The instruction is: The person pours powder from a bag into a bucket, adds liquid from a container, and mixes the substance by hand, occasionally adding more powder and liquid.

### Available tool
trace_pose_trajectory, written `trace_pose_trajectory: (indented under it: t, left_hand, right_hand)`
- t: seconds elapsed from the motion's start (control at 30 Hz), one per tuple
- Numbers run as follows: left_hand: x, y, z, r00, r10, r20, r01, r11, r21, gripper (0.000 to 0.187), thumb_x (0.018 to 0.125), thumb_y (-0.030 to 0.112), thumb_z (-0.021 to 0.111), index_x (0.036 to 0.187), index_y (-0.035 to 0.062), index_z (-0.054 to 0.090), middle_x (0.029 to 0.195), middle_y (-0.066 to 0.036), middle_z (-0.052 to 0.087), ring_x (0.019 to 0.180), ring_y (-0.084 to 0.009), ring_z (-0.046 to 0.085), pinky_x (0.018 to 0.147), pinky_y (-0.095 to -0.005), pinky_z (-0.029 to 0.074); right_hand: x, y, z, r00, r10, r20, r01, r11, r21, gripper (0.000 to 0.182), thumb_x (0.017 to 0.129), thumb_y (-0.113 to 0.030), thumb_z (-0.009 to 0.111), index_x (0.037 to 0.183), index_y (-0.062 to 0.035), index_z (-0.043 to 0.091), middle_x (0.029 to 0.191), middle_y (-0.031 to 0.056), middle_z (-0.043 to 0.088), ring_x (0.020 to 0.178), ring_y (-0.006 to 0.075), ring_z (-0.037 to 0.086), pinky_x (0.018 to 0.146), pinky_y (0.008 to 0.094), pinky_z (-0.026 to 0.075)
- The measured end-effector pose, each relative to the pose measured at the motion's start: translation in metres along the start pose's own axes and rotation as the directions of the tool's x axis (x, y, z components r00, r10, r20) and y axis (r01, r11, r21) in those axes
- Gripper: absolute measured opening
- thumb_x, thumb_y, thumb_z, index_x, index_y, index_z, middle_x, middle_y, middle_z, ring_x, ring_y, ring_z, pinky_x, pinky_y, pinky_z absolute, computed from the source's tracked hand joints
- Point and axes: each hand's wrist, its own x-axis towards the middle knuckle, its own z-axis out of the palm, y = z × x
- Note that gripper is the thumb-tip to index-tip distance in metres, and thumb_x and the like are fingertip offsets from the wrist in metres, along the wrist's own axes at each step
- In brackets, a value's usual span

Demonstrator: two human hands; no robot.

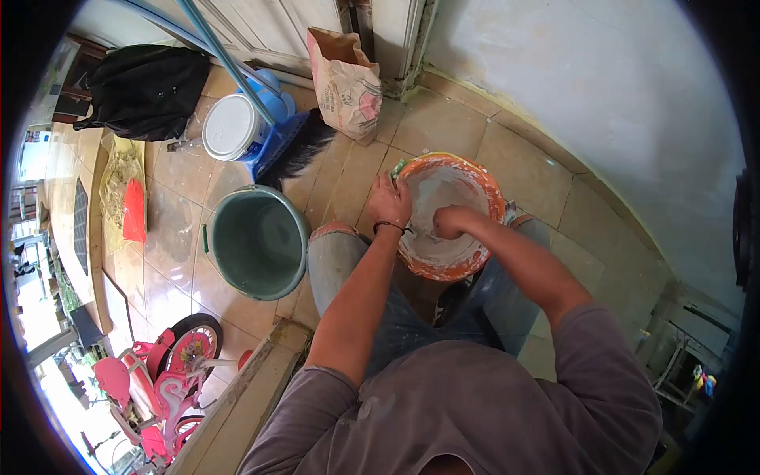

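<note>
An orange bucket [492, 186], its rim smeared with white, stands between my knees. Pale whitish paste [431, 190] coats its inside wall and lies in it. My left hand [389, 202] grips the bucket's left rim, close to a small green piece [398, 168] at the edge. Inside the bucket, my right hand [451, 222] is closed low over the paste. Whatever its fingers hold is hidden from this angle.
A grey-green bucket [224, 257] stands left of my knee. Beyond it are a white-lidded pail [229, 127], a blue broom [279, 145] and an open paper bag [348, 95]. A pink bicycle [162, 384] is at lower left; a wall [602, 87] runs along the right.
</note>
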Motion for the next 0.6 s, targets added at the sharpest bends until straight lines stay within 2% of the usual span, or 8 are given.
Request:
trace_pose_trajectory:
  t: [0.03,0.07,0.13,0.27,0.37,0.47,0.53,0.6]
  left_hand:
    - [0.0,0.0,0.0,1.0,-0.004,0.003,0.004,1.0,0.0,0.039,0.089,0.032,0.047,0.112,0.0014,0.053,0.104,-0.02,0.057,0.088,-0.0391,0.059,0.073,-0.0462,0.048]
    - [-0.001,0.001,0.0,1.0,-0.008,0.005,0.008,1.0,0.003,0.039,0.089,0.032,0.046,0.112,0.0013,0.053,0.104,-0.019,0.057,0.088,-0.0391,0.059,0.073,-0.0463,0.048]
    - [-0.003,0.002,-0.002,0.999,-0.02,0.028,0.02,1.0,0.012,0.039,0.089,0.033,0.046,0.112,0.0015,0.053,0.104,-0.019,0.057,0.088,-0.0391,0.059,0.073,-0.0463,0.048]
    - [0.0,-0.003,0.002,1.0,-0.004,-0.002,0.004,1.0,0.003,0.039,0.089,0.034,0.046,0.112,0.0025,0.052,0.104,-0.019,0.057,0.087,-0.0392,0.059,0.072,-0.0465,0.048]
    - [-0.001,0.0,0.001,1.0,-0.015,0.0,0.015,1.0,0.01,0.039,0.089,0.034,0.046,0.112,0.0027,0.052,0.104,-0.019,0.057,0.087,-0.0391,0.059,0.072,-0.0462,0.048]
    - [0.0,0.0,0.0,1.0,-0.014,0.026,0.014,1.0,0.008,0.039,0.089,0.034,0.046,0.112,0.0028,0.053,0.104,-0.019,0.057,0.087,-0.039,0.059,0.072,-0.046,0.048]
    - [-0.002,-0.001,0.0,1.0,-0.016,0.021,0.016,1.0,0.008,0.039,0.09,0.035,0.046,0.113,0.0037,0.052,0.104,-0.019,0.057,0.088,-0.0393,0.059,0.073,-0.0464,0.048]
    - [-0.001,0.0,0.001,1.0,-0.021,0.015,0.021,1.0,0.002,0.039,0.09,0.035,0.046,0.115,0.0046,0.052,0.105,-0.018,0.057,0.089,-0.0396,0.059,0.074,-0.0467,0.047]
  right_hand:
    - [-0.009,-0.008,0.002,0.986,0.097,-0.135,-0.088,0.993,0.076,0.029,0.077,-0.022,0.054,0.092,-0.0021,0.069,0.095,0.0207,0.066,0.092,0.0357,0.063,0.08,0.042,0.049]
    - [-0.013,-0.012,-0.006,0.986,0.098,-0.134,-0.088,0.993,0.076,0.029,0.077,-0.022,0.054,0.092,-0.0021,0.069,0.095,0.0207,0.066,0.092,0.0357,0.063,0.08,0.042,0.049]
    - [-0.023,-0.018,-0.026,0.966,0.239,-0.097,-0.225,0.965,0.133,0.03,0.075,-0.017,0.057,0.098,0.0005,0.067,0.102,0.0209,0.065,0.097,0.0322,0.063,0.082,0.0414,0.049]
    - [-0.035,-0.01,-0.038,0.96,0.252,-0.118,-0.235,0.962,0.141,0.031,0.076,-0.017,0.057,0.1,-0.0001,0.067,0.105,0.0198,0.064,0.1,0.0316,0.062,0.084,0.0407,0.049]
    - [-0.03,-0.011,-0.031,0.983,0.182,-0.017,-0.18,0.979,0.092,0.03,0.076,-0.017,0.057,0.099,-0.0006,0.067,0.104,0.02,0.064,0.098,0.0328,0.062,0.084,0.041,0.049]
    - [-0.001,-0.009,-0.019,0.976,0.18,-0.12,-0.173,0.983,0.064,0.029,0.077,-0.02,0.053,0.092,-0.0009,0.068,0.098,0.0211,0.065,0.093,0.0351,0.063,0.081,0.0432,0.048]
    - [-0.021,-0.012,-0.048,0.936,0.301,-0.18,-0.254,0.935,0.246,0.028,0.077,-0.019,0.053,0.09,0.0,0.068,0.097,0.0215,0.065,0.093,0.0355,0.063,0.081,0.044,0.048]
    - [-0.024,-0.003,-0.056,0.92,0.313,-0.237,-0.241,0.926,0.29,0.027,0.075,-0.016,0.055,0.092,0.0005,0.067,0.098,0.0227,0.064,0.093,0.0356,0.063,0.08,0.0437,0.049]
